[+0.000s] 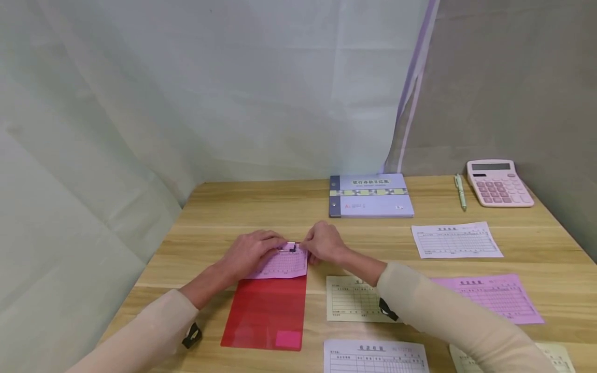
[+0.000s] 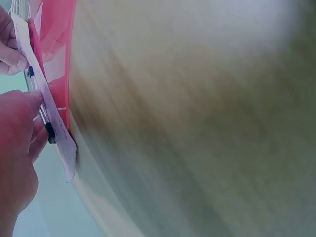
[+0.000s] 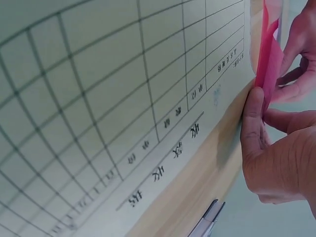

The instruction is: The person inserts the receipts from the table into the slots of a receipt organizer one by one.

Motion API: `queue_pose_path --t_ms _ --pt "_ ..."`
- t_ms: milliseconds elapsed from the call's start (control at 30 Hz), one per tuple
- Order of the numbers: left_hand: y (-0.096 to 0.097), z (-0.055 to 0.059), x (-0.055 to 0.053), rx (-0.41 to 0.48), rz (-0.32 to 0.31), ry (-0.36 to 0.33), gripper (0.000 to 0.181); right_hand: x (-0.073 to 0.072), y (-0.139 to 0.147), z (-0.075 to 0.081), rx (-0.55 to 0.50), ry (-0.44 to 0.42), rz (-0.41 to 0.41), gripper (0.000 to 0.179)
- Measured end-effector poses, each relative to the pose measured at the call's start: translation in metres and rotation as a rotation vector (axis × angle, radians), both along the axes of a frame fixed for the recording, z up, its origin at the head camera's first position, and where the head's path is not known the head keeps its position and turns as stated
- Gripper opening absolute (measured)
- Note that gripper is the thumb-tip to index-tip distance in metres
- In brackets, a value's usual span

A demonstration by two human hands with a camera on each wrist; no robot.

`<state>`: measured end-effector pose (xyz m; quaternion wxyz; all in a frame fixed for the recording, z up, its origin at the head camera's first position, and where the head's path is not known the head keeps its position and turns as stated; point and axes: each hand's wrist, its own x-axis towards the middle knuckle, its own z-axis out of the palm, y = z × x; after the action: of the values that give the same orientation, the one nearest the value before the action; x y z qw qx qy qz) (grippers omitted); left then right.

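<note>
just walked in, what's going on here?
Someone is working at the top end of a red folder. The left hand grips the metal clip by the pink receipt; the right hand pinches the top right corner. Can't tell if the clip is fastened. More receipts lie to the right; a bank deposit journal, green pen and pink calculator sit farther back, untouched.

White rectangular printed paper forms point(image 1: 457, 241): two. Pale yellow rectangular printed paper forms point(image 1: 347, 300): two. Pink rectangular printed paper forms point(image 1: 489, 298): two. Red translucent plastic folder point(image 1: 270, 305): one. Silver-and-black metal clip point(image 1: 293, 249): one. Blue rectangular book point(image 1: 371, 204): one. Slim pale green pen point(image 1: 460, 192): one. Pink rectangular calculator point(image 1: 496, 189): one. Bare hands point(image 1: 249, 254): two.
</note>
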<state>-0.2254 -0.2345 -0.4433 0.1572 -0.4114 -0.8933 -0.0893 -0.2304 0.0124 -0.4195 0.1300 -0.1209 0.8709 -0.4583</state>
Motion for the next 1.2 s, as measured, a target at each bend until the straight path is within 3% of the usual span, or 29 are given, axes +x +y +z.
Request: queue_pose_path --t_ms 300,533,667,967,1200 --pt "0.0 0.001 0.003 -0.063 -0.01 0.048 0.032 0.002 -0.003 -0.003 -0.01 0.031 -0.03 0.011" --pt "0.001 0.001 0.004 -0.076 0.006 0.034 0.034 0.006 -0.005 -0.004 -0.018 0.059 -0.073 0.011" --pt "0.002 0.001 0.003 -0.074 0.012 0.028 0.034 0.005 -0.003 -0.002 -0.019 0.047 -0.056 0.011" --pt "0.001 0.004 -0.001 -0.004 0.016 -0.039 0.03 -0.004 0.012 0.012 0.013 -0.025 0.055 0.013" --pt "-0.001 0.01 0.001 -0.013 0.057 -0.172 0.033 -0.008 0.046 0.026 0.187 0.092 0.108 0.031"
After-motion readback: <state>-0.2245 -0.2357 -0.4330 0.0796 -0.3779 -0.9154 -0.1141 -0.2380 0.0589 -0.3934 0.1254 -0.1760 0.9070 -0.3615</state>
